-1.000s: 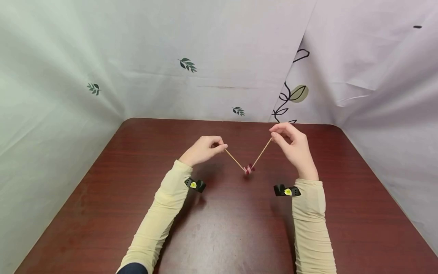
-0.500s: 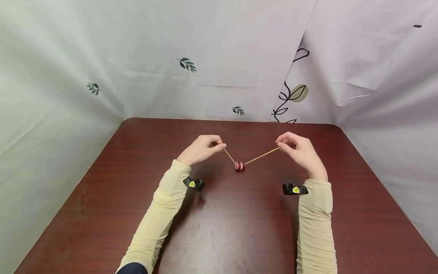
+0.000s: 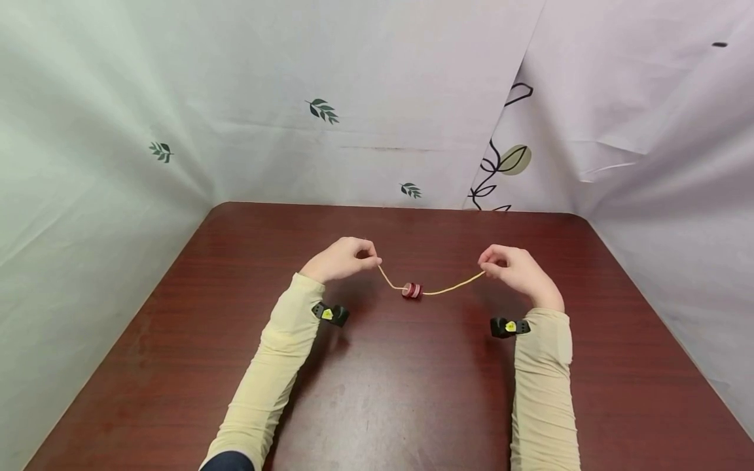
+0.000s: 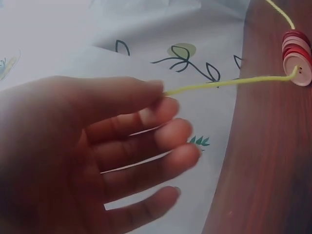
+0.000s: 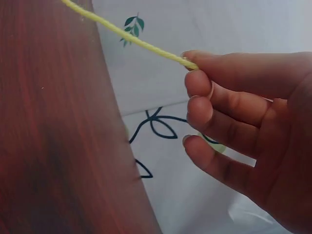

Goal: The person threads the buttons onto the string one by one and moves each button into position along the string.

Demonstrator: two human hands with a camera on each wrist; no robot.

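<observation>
A yellow string (image 3: 456, 286) runs between the two hands and sags in the middle. Strung on it is a short stack of red and pink buttons (image 3: 412, 291), lying on its side at the table's middle. The left hand (image 3: 344, 259) pinches one end of the string between thumb and index finger; in the left wrist view the string (image 4: 229, 82) enters a hole of the pink end button (image 4: 298, 69). With thumb and forefinger, the right hand (image 3: 518, 268) pinches the other end, and its remaining fingers curl loosely in the right wrist view.
The dark red wooden table (image 3: 389, 392) spreads under both arms. Pale cloth (image 3: 377, 98) with printed leaves hangs behind it and along both sides. Black wrist straps (image 3: 332, 314) sit on the cream sleeves.
The right hand has moved right and toward the person, and the left slightly down and left. The buttons have shifted left and settled, and the taut string now droops.
</observation>
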